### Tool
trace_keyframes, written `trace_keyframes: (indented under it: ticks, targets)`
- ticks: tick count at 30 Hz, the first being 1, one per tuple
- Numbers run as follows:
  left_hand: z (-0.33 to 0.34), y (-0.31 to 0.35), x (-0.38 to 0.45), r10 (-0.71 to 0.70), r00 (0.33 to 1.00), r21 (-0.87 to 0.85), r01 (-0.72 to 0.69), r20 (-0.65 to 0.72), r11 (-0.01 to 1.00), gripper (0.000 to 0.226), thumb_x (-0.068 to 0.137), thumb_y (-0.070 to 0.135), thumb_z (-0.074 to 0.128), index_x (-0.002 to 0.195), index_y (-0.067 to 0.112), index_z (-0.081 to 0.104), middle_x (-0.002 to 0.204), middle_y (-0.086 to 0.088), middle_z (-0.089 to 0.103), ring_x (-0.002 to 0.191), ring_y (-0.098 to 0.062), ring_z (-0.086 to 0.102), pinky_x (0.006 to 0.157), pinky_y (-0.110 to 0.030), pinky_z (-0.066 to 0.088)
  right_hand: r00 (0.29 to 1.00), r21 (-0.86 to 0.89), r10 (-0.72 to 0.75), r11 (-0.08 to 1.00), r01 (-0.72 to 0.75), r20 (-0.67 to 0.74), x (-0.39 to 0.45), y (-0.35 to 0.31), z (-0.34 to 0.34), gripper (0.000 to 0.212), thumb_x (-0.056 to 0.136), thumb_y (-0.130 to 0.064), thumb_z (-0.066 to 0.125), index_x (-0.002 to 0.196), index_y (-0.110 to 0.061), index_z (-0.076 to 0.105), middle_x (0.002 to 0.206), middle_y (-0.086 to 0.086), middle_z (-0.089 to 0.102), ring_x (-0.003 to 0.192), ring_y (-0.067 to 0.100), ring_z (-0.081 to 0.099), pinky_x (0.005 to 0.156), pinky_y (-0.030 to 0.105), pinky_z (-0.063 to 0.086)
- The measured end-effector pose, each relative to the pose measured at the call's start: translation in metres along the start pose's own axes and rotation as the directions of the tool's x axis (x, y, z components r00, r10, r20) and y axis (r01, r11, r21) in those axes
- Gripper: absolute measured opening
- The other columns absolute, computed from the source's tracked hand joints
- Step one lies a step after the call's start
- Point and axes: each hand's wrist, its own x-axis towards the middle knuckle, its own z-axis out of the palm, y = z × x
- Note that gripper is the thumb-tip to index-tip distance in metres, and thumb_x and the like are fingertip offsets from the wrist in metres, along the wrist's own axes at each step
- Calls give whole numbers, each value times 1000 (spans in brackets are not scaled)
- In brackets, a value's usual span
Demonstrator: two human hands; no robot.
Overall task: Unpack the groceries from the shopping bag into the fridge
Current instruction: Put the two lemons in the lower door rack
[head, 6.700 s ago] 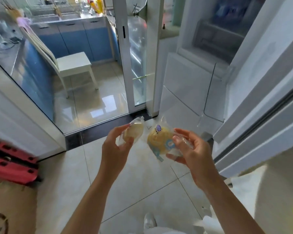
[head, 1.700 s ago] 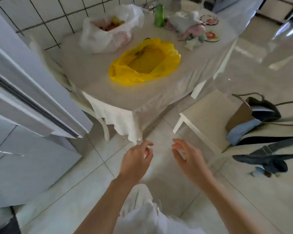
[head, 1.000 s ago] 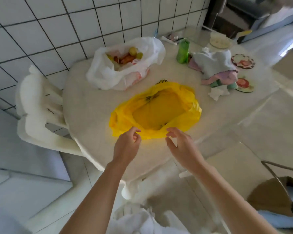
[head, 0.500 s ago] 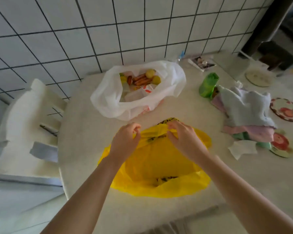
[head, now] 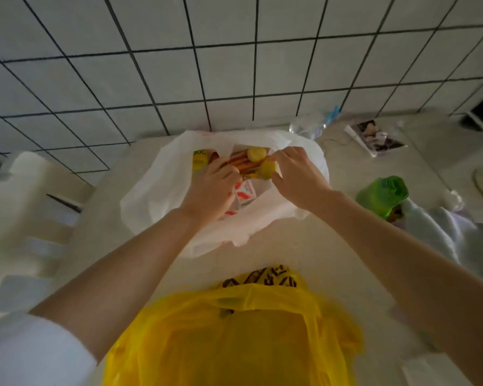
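- White plastic, the shopping bag lies open on the table by the tiled wall, and we have both hands inside its mouth.
- Our left hand curls down over the orange-red sausage packs; whether it grips them we cannot tell.
- Our right hand pinches one round yellow pastry between thumb and fingers.
- We judge the unpacking to be midway at best: this bag holds plenty, and no fridge is in view.
- Counting inside, we see two round yellow pastries, the second just behind the first, one yellow-labelled packet, one red-and-white carton, and sausages too bunched to count.
- Nearer us lies one yellow bag, looking slack.
- Two bags in all; to the right one green bag and folded cloths.
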Motion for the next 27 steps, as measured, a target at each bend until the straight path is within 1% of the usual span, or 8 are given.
trace_keyframes:
  ticks: [3, 6, 9, 11, 15, 21, 24, 27]
  targets:
    - [18, -16, 35, 19, 999, 77, -22, 42, 997, 28, 80, 11, 69, 108, 6, 66, 122, -11, 64, 129, -37, 47, 107, -52, 40, 988, 6, -141, 990, 141, 63, 37, 24, 17, 27, 93, -19, 53, 117, -7, 57, 118, 9, 55, 117, 24, 44, 94, 39, 47]
    - [38, -36, 65, 32, 991, 136, -50, 130, 989, 39, 85, 19, 69, 121, 9, 61, 136, -7, 56, 139, -34, 34, 112, -48, 29, 947, -80, -280, 952, 295, 157, 65, 46, 38, 30, 93, -24, 55, 116, -5, 58, 117, 10, 58, 119, 27, 47, 100, 38, 44]
    - [59, -53, 89, 53, 969, 159, -93, 241, 983, 51, 87, 20, 65, 136, 16, 49, 145, -1, 45, 144, -28, 23, 115, -44, 24, 907, -234, -316, 893, 383, 279, 86, 67, 55, 39, 94, -34, 52, 123, -8, 56, 128, 9, 57, 134, 30, 38, 116, 40, 24]
    - [72, -59, 101, 46, 956, 155, -94, 288, 983, 56, 90, 16, 58, 143, 20, 39, 151, 1, 35, 145, -25, 18, 118, -43, 21, 907, -275, -305, 881, 385, 290, 94, 81, 63, 41, 94, -35, 53, 128, -11, 53, 136, 7, 52, 142, 31, 26, 118, 39, 16]
    - [93, -61, 122, -12, 937, 98, -24, 349, 995, 61, 93, 8, 48, 148, 23, 28, 156, 0, 26, 146, -25, 16, 119, -42, 19, 927, -314, -267, 885, 343, 262, 107, 102, 78, 42, 94, -33, 55, 130, -13, 49, 142, 3, 47, 146, 26, 15, 117, 37, 16]
    - [117, -56, 147, -55, 941, -25, 67, 335, 997, 51, 98, 35, 47, 146, 30, 28, 147, -1, 38, 136, -27, 32, 105, -42, 35, 961, -219, -178, 949, 225, 213, 112, 105, 95, 54, 91, -37, 58, 132, -6, 42, 139, 9, 50, 146, 24, 15, 115, 37, 20]
    - [122, -53, 154, -73, 945, -33, 88, 320, 996, 53, 97, 33, 50, 145, 35, 26, 145, -2, 42, 131, -28, 35, 100, -42, 38, 970, -146, -151, 973, 180, 189, 110, 104, 99, 78, 83, -49, 64, 138, -3, 34, 143, 10, 46, 145, 25, 19, 115, 38, 22]
    - [127, -50, 157, -105, 946, -30, 120, 307, 992, 55, 93, 28, 57, 142, 30, 30, 139, -6, 48, 126, -30, 40, 95, -42, 41, 975, -114, -128, 982, 149, 180, 108, 107, 105, 82, 79, -53, 66, 136, -5, 33, 143, 9, 44, 143, 24, 23, 113, 39, 25]
